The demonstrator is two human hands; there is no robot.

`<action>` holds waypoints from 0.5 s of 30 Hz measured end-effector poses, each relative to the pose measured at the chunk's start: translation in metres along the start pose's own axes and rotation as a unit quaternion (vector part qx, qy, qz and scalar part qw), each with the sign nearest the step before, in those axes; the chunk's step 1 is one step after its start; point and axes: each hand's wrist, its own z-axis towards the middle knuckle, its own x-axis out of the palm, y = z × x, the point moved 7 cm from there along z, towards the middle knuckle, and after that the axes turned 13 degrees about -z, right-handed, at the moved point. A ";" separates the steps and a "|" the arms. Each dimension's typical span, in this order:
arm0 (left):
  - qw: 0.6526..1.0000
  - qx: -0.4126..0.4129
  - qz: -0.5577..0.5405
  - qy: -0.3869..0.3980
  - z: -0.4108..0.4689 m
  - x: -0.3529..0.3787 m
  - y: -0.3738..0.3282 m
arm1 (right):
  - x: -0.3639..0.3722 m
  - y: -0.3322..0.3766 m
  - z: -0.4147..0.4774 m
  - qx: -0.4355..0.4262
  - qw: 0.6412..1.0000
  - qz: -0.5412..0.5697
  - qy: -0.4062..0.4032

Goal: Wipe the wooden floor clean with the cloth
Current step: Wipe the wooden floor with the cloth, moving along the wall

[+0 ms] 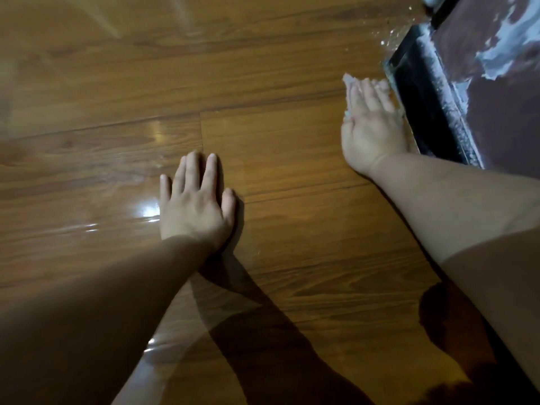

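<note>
Forearms [87, 302], foreground. Left hand [195, 200], 9 o'clock: flat, released, bracing on floor [117, 83]. Right hand [372, 124], 2 o'clock: fingers straight, pressing cloth [349, 83] beside dark sill [423, 112]. Advice: even palm pressure, strokes along sill.

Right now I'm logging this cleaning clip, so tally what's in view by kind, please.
Hands: 2 (left hand flat on the wooden floor, right hand pressing the cloth)
Cloths: 1
Wooden floors: 1
Black strip dusted white: 1
Dark surface smeared white: 1
Total: 6
</note>
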 end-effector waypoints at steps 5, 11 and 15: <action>1.000 0.018 -0.018 -0.008 0.037 0.006 0.000 | 0.009 -0.007 0.001 -0.010 1.000 -0.008 -0.001; 0.999 0.027 -0.029 -0.035 0.043 -0.003 0.000 | 0.001 0.027 0.038 0.079 0.995 0.060 -0.012; 0.998 0.035 -0.037 -0.040 0.041 -0.001 -0.002 | -0.004 0.061 0.027 -0.163 0.985 0.063 -0.004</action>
